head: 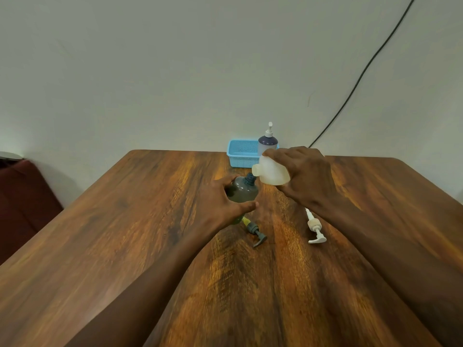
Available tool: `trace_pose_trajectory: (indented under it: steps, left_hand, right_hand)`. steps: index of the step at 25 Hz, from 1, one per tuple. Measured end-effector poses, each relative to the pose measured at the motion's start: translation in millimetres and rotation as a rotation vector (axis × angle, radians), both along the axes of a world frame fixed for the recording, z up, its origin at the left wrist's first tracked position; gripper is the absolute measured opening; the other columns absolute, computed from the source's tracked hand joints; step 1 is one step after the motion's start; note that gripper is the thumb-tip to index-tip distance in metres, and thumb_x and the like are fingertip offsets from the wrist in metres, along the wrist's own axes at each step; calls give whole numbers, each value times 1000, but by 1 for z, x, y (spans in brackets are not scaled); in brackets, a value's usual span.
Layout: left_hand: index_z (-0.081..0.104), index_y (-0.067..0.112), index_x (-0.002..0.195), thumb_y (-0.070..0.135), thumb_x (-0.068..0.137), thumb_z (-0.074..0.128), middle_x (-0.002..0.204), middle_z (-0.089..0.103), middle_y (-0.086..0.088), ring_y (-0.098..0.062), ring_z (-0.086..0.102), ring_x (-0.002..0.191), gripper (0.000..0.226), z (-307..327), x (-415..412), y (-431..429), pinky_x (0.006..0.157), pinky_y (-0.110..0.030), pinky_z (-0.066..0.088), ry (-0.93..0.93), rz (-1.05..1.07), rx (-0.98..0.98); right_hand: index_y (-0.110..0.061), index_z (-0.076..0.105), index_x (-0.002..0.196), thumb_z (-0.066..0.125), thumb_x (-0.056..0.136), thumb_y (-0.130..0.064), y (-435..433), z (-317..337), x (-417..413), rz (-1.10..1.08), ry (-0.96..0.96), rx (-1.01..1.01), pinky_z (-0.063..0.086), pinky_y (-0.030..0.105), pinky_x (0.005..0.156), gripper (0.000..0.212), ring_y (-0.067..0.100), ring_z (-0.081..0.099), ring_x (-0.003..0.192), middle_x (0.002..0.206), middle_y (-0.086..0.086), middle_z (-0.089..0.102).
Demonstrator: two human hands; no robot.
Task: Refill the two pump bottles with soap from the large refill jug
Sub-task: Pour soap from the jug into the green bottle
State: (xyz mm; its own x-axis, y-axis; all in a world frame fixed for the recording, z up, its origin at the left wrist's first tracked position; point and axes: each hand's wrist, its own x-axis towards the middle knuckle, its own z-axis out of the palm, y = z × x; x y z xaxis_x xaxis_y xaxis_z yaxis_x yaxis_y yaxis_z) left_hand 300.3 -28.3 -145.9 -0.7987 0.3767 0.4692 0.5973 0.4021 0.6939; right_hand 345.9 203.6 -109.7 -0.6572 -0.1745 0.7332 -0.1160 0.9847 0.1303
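1. A person's left hand point(220, 199) wraps around a grey translucent bottle point(242, 190) standing upright on a wooden table point(125, 221), fingers and thumb closed on its body; the bottle's dark neck is open, with no pump fitted.
2. The right hand point(304, 176) grips a white translucent bottle point(271, 171), tipped on its side above the table, its open mouth pointing left and sitting just beside the grey bottle's neck. Whether liquid is flowing cannot be told.
3. A grey pump head point(255, 231) lies on the table just in front of the grey bottle, its tube partly hidden under the left hand.
4. A white pump head point(315, 227) lies on the table near the right wrist.
5. At the table's far edge, a blue perforated basket point(243, 152) stands against the wall, with a dark-topped pump bottle point(267, 144) upright, its white pump on; the right hand hides its base.
6. A black cable point(363, 71) runs diagonally down the wall.
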Motion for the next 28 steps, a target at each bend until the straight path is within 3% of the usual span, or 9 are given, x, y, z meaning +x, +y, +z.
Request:
trace_pose_trajectory:
  steps: [12,22,28]
  left_hand:
    - [63,25,133,46,67,90,102,61,16,-1,59,88,74,-2,-3,1,69,-10,45,-12,3,-26]
    - [62,25,134,51,65,89,112,68,9,-5,63,95,78,-10,-7,-2,74,-16,53,-10,9,-35]
    - [65,27,130,52,65,89,103,64,16,2,60,87,74,-9,-6,-4,70,-14,49,-8,17,-35]
  right_hand:
    - [-24,62,137,92,71,-30,2,1,-3,-25,3,59,52,47,91,73,34,68,111,127,7,72]
    - [-25,59,139,91,71,-28,3,4,-5,-8,-17,68,52,51,92,75,35,67,113,128,9,72]
    - [-28,58,139,90,71,-28,2,4,-6,-6,-28,81,51,50,93,75,33,66,113,129,6,71]
